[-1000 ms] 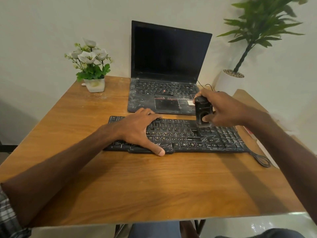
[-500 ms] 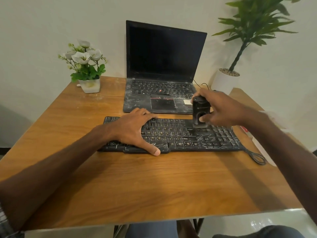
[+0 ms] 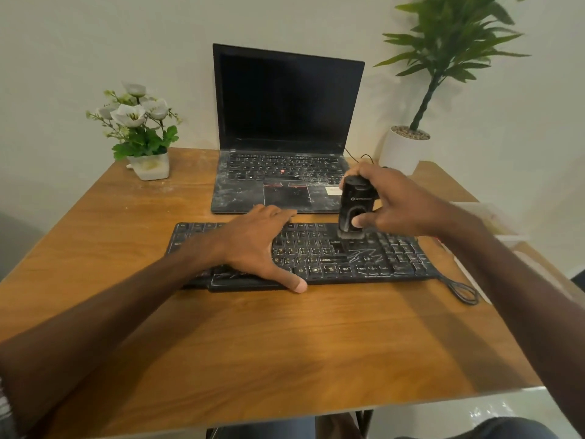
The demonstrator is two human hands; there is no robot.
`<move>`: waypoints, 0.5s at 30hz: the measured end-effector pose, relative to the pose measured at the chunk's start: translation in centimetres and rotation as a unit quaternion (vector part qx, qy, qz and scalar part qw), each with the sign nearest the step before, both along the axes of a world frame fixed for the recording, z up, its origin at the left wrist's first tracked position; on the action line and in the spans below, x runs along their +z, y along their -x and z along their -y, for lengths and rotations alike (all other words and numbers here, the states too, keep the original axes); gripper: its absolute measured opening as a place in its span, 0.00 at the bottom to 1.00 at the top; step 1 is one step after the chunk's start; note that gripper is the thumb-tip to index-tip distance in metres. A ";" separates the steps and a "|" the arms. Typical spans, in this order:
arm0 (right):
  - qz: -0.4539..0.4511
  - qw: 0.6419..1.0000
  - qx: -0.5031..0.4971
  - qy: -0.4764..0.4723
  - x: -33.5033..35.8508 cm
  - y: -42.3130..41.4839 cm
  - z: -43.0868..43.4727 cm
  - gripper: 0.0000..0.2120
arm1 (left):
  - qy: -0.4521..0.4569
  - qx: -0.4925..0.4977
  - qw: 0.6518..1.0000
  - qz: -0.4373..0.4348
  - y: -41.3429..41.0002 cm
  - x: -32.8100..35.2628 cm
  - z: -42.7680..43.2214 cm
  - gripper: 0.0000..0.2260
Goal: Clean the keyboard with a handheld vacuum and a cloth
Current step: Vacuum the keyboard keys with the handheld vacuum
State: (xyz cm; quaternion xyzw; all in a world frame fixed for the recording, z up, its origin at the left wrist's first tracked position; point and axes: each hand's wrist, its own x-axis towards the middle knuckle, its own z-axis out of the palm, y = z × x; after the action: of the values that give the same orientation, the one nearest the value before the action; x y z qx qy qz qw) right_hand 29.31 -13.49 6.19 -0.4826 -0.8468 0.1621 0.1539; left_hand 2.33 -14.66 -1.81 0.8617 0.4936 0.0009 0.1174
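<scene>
Pressing down on the left half of the keyboard [image 3: 364, 258] with the left hand [image 3: 256, 245], fingers straight and spread. Gripping the handheld vacuum [image 3: 356, 207] upright in the right hand [image 3: 399, 201], just right of the left hand, nozzle down on the keys. Keeping much the same spot and grip as half a second ago. Working at a wooden table [image 3: 285, 343]; beyond the hands, a dusty open laptop [image 3: 285, 137], potted flowers [image 3: 142, 131] and a tall plant [image 3: 443, 58] against a pale wall.

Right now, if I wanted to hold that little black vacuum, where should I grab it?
Probably round the middle of the vacuum, coming from the right, as the right hand does. It stands upright and narrow with its brush end down on the keyboard, so the bottom should stay free.
</scene>
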 end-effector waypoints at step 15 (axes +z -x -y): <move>0.020 1.000 0.005 0.013 -2.1 -1.8 -0.7 0.28 | -0.017 -0.036 0.999 0.013 -6.0 0.0 -2.1 0.59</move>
State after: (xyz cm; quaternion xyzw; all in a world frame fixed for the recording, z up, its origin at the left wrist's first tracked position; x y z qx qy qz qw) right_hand 31.13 -12.82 4.08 -0.4835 -0.8500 0.1637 0.1299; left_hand 8.35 -12.56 -1.80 0.8805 0.4609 0.0161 0.1093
